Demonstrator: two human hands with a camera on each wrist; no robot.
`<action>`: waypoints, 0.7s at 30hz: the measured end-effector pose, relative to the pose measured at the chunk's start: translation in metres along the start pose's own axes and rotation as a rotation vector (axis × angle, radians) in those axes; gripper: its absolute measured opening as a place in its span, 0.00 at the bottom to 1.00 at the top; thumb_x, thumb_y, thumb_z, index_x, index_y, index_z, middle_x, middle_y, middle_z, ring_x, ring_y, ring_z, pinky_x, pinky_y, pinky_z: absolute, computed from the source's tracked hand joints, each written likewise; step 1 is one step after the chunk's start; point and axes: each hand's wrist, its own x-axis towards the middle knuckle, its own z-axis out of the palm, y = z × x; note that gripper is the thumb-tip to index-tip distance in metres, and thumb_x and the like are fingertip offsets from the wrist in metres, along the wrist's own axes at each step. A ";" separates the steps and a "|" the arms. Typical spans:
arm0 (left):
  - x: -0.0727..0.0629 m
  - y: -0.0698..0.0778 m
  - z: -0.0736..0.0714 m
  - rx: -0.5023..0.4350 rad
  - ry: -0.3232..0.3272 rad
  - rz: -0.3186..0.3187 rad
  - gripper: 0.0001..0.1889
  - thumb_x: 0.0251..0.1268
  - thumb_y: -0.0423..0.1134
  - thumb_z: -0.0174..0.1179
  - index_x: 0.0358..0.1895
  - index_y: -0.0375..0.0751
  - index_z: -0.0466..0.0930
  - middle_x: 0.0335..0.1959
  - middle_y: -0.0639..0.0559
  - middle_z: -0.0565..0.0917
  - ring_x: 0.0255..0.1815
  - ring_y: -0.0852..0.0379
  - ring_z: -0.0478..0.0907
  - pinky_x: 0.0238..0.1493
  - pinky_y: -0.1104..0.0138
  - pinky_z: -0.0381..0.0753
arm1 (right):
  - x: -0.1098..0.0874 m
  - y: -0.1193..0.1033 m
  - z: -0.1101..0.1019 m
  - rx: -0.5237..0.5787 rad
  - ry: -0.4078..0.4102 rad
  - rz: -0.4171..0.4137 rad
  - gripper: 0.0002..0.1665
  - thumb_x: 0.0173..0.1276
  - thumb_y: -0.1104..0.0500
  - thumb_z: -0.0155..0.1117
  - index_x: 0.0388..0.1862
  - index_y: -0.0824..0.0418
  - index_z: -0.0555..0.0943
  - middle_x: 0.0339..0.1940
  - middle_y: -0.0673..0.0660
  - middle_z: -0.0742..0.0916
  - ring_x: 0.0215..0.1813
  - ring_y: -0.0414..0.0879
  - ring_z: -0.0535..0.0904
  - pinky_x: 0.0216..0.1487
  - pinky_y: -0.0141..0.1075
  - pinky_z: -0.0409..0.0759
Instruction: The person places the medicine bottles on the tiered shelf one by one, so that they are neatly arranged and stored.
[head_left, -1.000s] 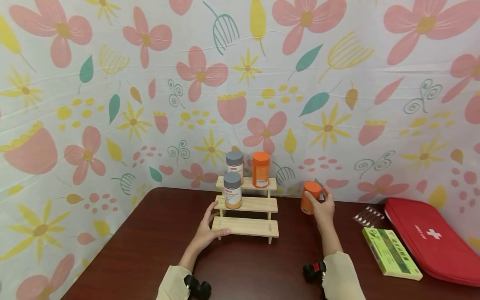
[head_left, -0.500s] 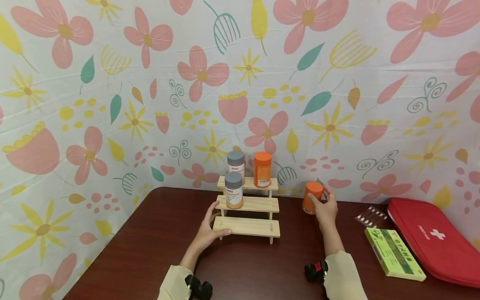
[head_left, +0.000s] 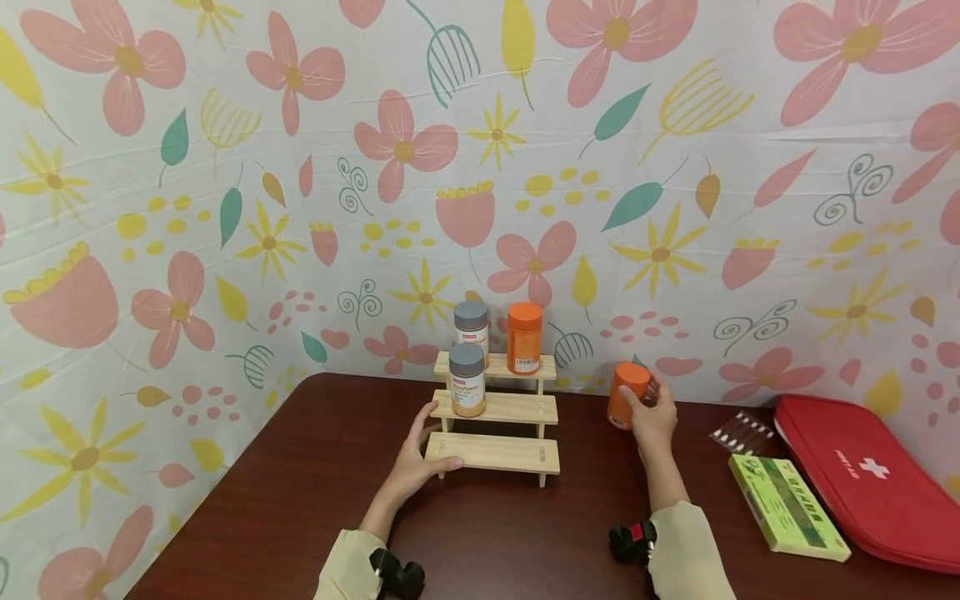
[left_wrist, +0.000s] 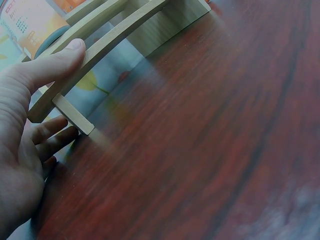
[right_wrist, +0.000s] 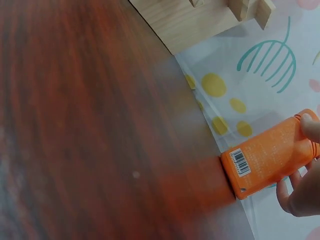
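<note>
My left hand (head_left: 411, 467) grips the left end of a three-step wooden display stand (head_left: 495, 454). Its thumb lies on the lowest step, and the other fingers reach round the side, as the left wrist view shows. On the top step stand a grey-lidded bottle (head_left: 471, 320) and an orange bottle (head_left: 524, 337); a second grey-lidded bottle (head_left: 468, 392) is on the middle step, at its left. To the right of the stand, my right hand (head_left: 655, 421) holds another orange bottle (head_left: 627, 402) near its cap, between thumb and fingers. That bottle's barcode (right_wrist: 240, 162) faces the right wrist camera.
On the right of the dark wooden table (head_left: 510, 542) lie a blister pack of capsules (head_left: 741, 432), a green-yellow box (head_left: 789, 507) and a red first-aid pouch (head_left: 873, 483). A flower-printed cloth (head_left: 300, 208) hangs behind the table's back edge.
The right hand and its orange bottle have shifted very slightly to the right. The view itself has also moved a little; the left hand stays on the stand.
</note>
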 end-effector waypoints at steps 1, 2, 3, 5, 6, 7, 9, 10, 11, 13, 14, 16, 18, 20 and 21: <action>0.000 0.000 0.000 -0.003 -0.002 0.000 0.54 0.51 0.33 0.74 0.78 0.58 0.48 0.73 0.31 0.61 0.48 0.50 0.78 0.25 0.65 0.77 | 0.000 0.000 0.000 0.006 0.004 -0.003 0.38 0.71 0.55 0.62 0.77 0.57 0.60 0.72 0.63 0.71 0.68 0.56 0.66 0.63 0.47 0.70; 0.000 0.001 0.000 -0.008 -0.006 0.001 0.54 0.51 0.33 0.74 0.78 0.57 0.48 0.73 0.30 0.60 0.43 0.51 0.79 0.25 0.65 0.77 | 0.000 0.000 0.000 0.006 0.009 -0.004 0.38 0.72 0.55 0.61 0.77 0.56 0.60 0.72 0.63 0.71 0.67 0.55 0.67 0.61 0.44 0.70; 0.000 0.001 0.000 -0.015 -0.010 0.002 0.54 0.51 0.32 0.74 0.78 0.57 0.47 0.73 0.30 0.60 0.39 0.52 0.78 0.25 0.65 0.77 | 0.001 -0.001 0.000 0.003 0.011 -0.005 0.37 0.72 0.54 0.60 0.77 0.55 0.60 0.72 0.62 0.71 0.67 0.54 0.67 0.60 0.42 0.70; 0.000 0.001 0.000 -0.019 -0.011 0.000 0.54 0.51 0.32 0.74 0.78 0.56 0.47 0.73 0.30 0.60 0.37 0.55 0.78 0.25 0.66 0.77 | 0.001 -0.002 -0.001 0.005 0.013 -0.009 0.37 0.72 0.52 0.60 0.77 0.54 0.60 0.72 0.61 0.71 0.66 0.53 0.67 0.58 0.37 0.69; 0.000 0.001 0.000 -0.020 -0.011 -0.001 0.54 0.51 0.32 0.74 0.78 0.56 0.47 0.73 0.30 0.59 0.36 0.55 0.78 0.25 0.66 0.77 | 0.000 -0.003 -0.001 0.005 0.013 -0.009 0.38 0.72 0.51 0.60 0.77 0.53 0.60 0.72 0.60 0.71 0.66 0.52 0.67 0.57 0.36 0.68; 0.000 0.001 0.000 -0.020 -0.010 -0.004 0.54 0.51 0.32 0.73 0.78 0.57 0.47 0.73 0.30 0.59 0.34 0.54 0.78 0.25 0.66 0.77 | 0.000 -0.004 -0.001 0.009 0.011 -0.012 0.38 0.72 0.50 0.60 0.77 0.53 0.60 0.73 0.60 0.71 0.66 0.52 0.66 0.57 0.35 0.68; -0.001 0.001 0.000 -0.019 -0.010 -0.006 0.54 0.52 0.32 0.73 0.78 0.57 0.47 0.74 0.30 0.59 0.35 0.55 0.78 0.25 0.65 0.77 | 0.000 -0.006 -0.002 0.014 0.009 -0.008 0.38 0.72 0.49 0.60 0.77 0.53 0.59 0.73 0.59 0.70 0.67 0.52 0.66 0.57 0.35 0.67; -0.001 0.001 0.000 -0.018 -0.011 -0.009 0.54 0.52 0.32 0.73 0.78 0.57 0.47 0.74 0.30 0.58 0.35 0.55 0.78 0.25 0.65 0.77 | -0.001 -0.007 -0.002 0.024 0.007 -0.005 0.39 0.71 0.49 0.60 0.77 0.53 0.59 0.74 0.59 0.70 0.67 0.52 0.66 0.57 0.35 0.67; -0.001 0.001 0.000 -0.017 -0.012 -0.013 0.54 0.52 0.32 0.73 0.78 0.58 0.47 0.74 0.30 0.59 0.33 0.55 0.78 0.25 0.66 0.77 | -0.001 -0.008 -0.002 0.029 0.007 0.000 0.39 0.71 0.49 0.60 0.77 0.53 0.59 0.74 0.59 0.69 0.67 0.52 0.66 0.58 0.36 0.67; -0.001 0.001 -0.001 -0.021 -0.016 -0.018 0.54 0.52 0.32 0.73 0.78 0.58 0.47 0.74 0.30 0.59 0.30 0.55 0.77 0.25 0.66 0.76 | -0.002 -0.010 -0.002 0.049 0.007 0.006 0.39 0.71 0.49 0.60 0.77 0.53 0.58 0.75 0.59 0.68 0.68 0.52 0.65 0.60 0.39 0.67; -0.001 0.001 -0.001 -0.023 -0.017 -0.020 0.54 0.52 0.32 0.73 0.78 0.58 0.47 0.74 0.30 0.59 0.29 0.56 0.77 0.25 0.66 0.76 | -0.002 -0.011 -0.002 0.060 0.008 0.008 0.40 0.71 0.49 0.60 0.77 0.54 0.58 0.75 0.59 0.68 0.69 0.53 0.64 0.62 0.41 0.67; -0.001 0.002 -0.001 -0.025 -0.018 -0.023 0.54 0.52 0.32 0.73 0.78 0.59 0.47 0.73 0.30 0.59 0.28 0.56 0.76 0.25 0.66 0.76 | -0.002 -0.014 -0.002 0.085 0.007 0.012 0.40 0.71 0.48 0.60 0.78 0.54 0.57 0.75 0.59 0.67 0.70 0.53 0.63 0.65 0.45 0.66; -0.001 0.002 -0.001 -0.026 -0.017 -0.023 0.53 0.52 0.32 0.73 0.78 0.58 0.47 0.73 0.30 0.59 0.29 0.56 0.77 0.25 0.65 0.76 | -0.002 -0.017 -0.002 0.105 0.008 0.019 0.41 0.71 0.48 0.61 0.78 0.54 0.57 0.75 0.58 0.67 0.71 0.53 0.62 0.67 0.47 0.65; -0.001 0.002 0.000 -0.025 -0.015 -0.023 0.53 0.52 0.32 0.73 0.77 0.58 0.47 0.73 0.30 0.59 0.30 0.55 0.77 0.25 0.65 0.76 | -0.001 -0.022 -0.001 0.120 0.008 0.031 0.41 0.71 0.48 0.61 0.78 0.53 0.58 0.75 0.57 0.66 0.71 0.52 0.62 0.68 0.48 0.65; -0.001 0.003 0.000 -0.025 -0.014 -0.022 0.53 0.52 0.32 0.73 0.77 0.58 0.47 0.73 0.30 0.59 0.31 0.54 0.77 0.25 0.65 0.77 | -0.001 -0.024 -0.001 0.126 0.008 0.037 0.41 0.70 0.47 0.61 0.77 0.53 0.58 0.75 0.57 0.66 0.71 0.51 0.61 0.68 0.48 0.66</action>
